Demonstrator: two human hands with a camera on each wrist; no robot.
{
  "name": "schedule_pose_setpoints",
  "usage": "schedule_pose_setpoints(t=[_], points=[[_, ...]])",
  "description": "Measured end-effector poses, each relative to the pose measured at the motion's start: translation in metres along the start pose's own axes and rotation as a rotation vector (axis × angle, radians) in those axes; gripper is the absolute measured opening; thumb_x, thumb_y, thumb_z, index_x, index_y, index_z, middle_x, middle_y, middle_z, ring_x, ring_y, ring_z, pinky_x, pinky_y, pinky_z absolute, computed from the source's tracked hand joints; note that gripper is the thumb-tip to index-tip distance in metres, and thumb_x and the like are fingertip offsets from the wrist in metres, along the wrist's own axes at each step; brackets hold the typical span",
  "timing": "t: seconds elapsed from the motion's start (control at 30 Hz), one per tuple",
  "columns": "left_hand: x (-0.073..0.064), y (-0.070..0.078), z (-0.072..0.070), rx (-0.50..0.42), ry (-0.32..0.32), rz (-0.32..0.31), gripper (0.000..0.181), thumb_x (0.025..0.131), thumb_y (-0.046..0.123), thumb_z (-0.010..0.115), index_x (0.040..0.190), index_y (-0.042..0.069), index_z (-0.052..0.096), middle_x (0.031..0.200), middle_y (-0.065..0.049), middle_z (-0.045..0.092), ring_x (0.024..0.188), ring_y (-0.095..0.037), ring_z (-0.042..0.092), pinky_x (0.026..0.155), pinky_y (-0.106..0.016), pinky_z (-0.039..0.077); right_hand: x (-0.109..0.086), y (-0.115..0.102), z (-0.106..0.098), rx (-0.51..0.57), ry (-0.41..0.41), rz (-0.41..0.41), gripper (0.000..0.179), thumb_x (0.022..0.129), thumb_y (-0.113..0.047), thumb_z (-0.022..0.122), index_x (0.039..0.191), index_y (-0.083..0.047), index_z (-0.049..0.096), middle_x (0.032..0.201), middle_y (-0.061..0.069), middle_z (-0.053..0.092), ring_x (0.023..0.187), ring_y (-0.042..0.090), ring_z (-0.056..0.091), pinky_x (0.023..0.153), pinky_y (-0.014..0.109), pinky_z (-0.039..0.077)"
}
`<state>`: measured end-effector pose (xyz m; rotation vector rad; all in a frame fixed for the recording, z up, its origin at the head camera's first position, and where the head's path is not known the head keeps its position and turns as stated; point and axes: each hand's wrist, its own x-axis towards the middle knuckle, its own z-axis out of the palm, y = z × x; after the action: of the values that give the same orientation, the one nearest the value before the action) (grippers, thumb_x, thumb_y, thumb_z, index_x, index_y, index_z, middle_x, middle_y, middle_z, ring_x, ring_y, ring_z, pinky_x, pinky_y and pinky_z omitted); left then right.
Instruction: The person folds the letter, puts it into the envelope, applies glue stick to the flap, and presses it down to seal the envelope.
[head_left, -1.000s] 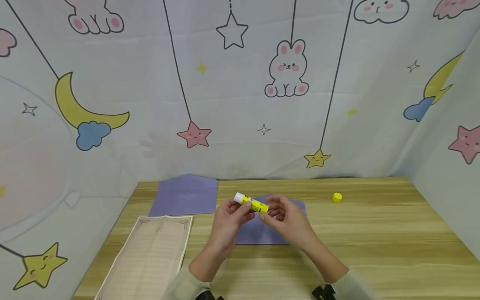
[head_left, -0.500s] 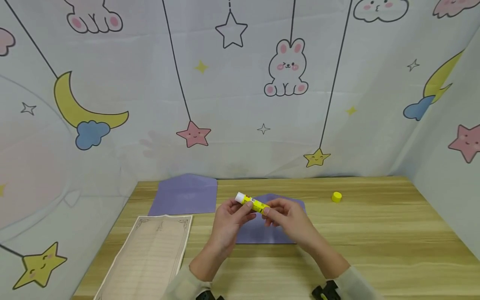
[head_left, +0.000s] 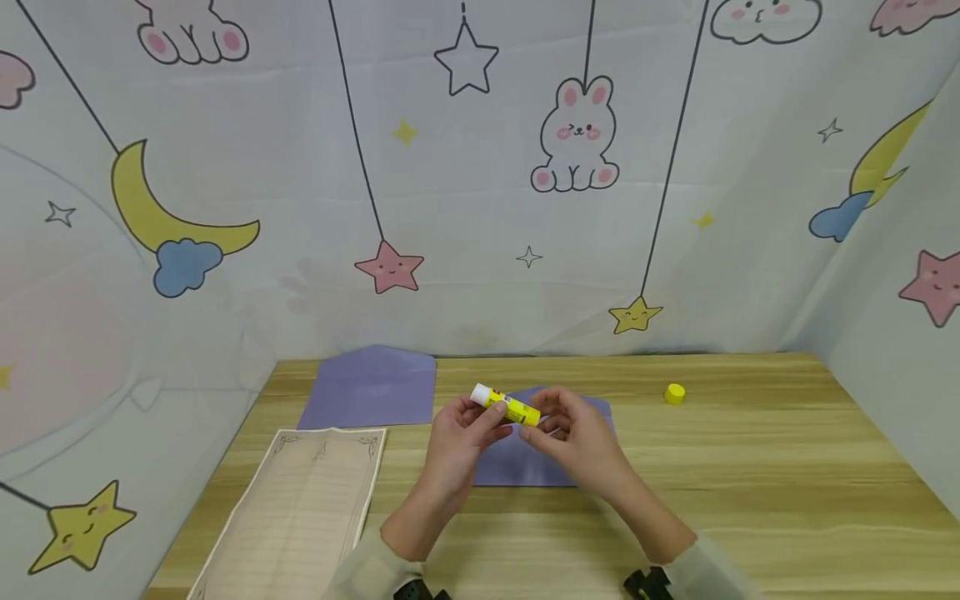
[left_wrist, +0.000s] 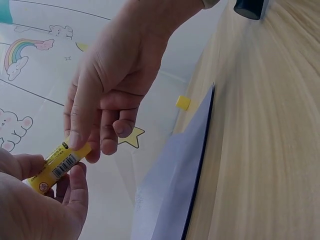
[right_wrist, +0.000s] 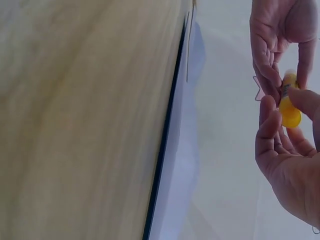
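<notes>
A yellow glue stick [head_left: 513, 409] with a white end is held tilted above the purple envelope [head_left: 525, 462]. My left hand [head_left: 459, 442] grips its barrel near the white end, thumb along the side. At the yellow base, my right hand [head_left: 577, 433] has its thumb and index finger around the stick. The left wrist view shows the right thumb lying over the end of the glue stick [left_wrist: 57, 167], beside a printed barcode. Both hands meet around the glue stick [right_wrist: 289, 105] in the right wrist view. The yellow cap [head_left: 674, 394] sits apart at the back right.
A second purple envelope [head_left: 371, 392] lies at the back left of the wooden table [head_left: 750, 483]. In front of it is a lined sheet of letter paper [head_left: 300, 508] with ornate corners. A cloth printed with cartoons [head_left: 480, 208] hangs behind the table.
My right thumb and fingers closed on the glue stick's base half a second ago, then spread and shifted around it again. The left hand keeps its grip; the cap and papers stay put.
</notes>
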<state>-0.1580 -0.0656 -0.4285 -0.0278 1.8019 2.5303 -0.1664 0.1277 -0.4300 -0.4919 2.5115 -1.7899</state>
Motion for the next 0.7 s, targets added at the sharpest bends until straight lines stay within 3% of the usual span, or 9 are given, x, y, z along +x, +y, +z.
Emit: schedule_pose_setpoints(t=[0.1,0.2,0.37,0.53,0.6,0.7], points=[[-0.001,-0.001,0.0,-0.002,-0.002,-0.002,0.033,0.103,0.009,0.072,0.124,-0.009,0.055,0.113,-0.017,0.069,0.102,-0.023,0.074,0.088,-0.033,0.061,-0.001,0.0,0.002,-0.037,0.019,-0.034,0.029,0.094,-0.014,0.083,0.116,-0.011,0.065,0.101,0.002,0.071,0.086,0.021,0.069,0.069,0.03,0.06],[-0.001,-0.001,-0.001,-0.007,-0.004,0.0,0.033,0.103,0.009,0.072,0.124,-0.009,0.055,0.113,-0.017,0.069,0.102,-0.022,0.074,0.088,-0.033,0.061,-0.001,0.002,0.001,0.011,-0.017,-0.016,0.024,0.098,-0.015,0.08,0.117,-0.009,0.065,0.1,0.007,0.07,0.086,0.028,0.071,0.071,0.035,0.061],[-0.001,0.0,0.0,-0.008,-0.019,0.01,0.034,0.102,0.009,0.073,0.124,-0.009,0.056,0.112,-0.016,0.07,0.101,-0.022,0.074,0.089,-0.034,0.061,0.002,0.005,-0.006,0.18,-0.125,0.092,0.029,0.106,-0.025,0.069,0.124,-0.002,0.065,0.106,0.025,0.069,0.085,0.032,0.071,0.076,0.042,0.061],[-0.001,0.001,0.001,0.009,-0.034,0.018,0.035,0.101,0.011,0.074,0.124,-0.009,0.057,0.112,-0.016,0.07,0.101,-0.023,0.074,0.09,-0.035,0.061,0.005,0.006,-0.01,0.346,-0.196,0.209,0.039,0.111,-0.031,0.061,0.126,0.005,0.064,0.11,0.028,0.068,0.084,0.024,0.07,0.078,0.036,0.06],[-0.002,0.001,0.001,0.012,-0.031,0.017,0.034,0.101,0.011,0.074,0.123,-0.009,0.057,0.112,-0.016,0.07,0.101,-0.023,0.074,0.09,-0.035,0.061,0.004,0.006,-0.009,0.333,-0.189,0.21,0.04,0.11,-0.031,0.062,0.129,0.004,0.063,0.112,0.026,0.069,0.086,0.025,0.07,0.079,0.038,0.06],[-0.001,0.002,0.001,0.011,-0.021,0.016,0.034,0.102,0.01,0.073,0.124,-0.009,0.057,0.114,-0.017,0.07,0.102,-0.023,0.074,0.09,-0.035,0.061,0.003,0.005,-0.006,0.205,-0.135,0.138,0.043,0.105,-0.03,0.071,0.134,-0.001,0.061,0.112,0.018,0.071,0.09,0.025,0.072,0.079,0.038,0.061]])
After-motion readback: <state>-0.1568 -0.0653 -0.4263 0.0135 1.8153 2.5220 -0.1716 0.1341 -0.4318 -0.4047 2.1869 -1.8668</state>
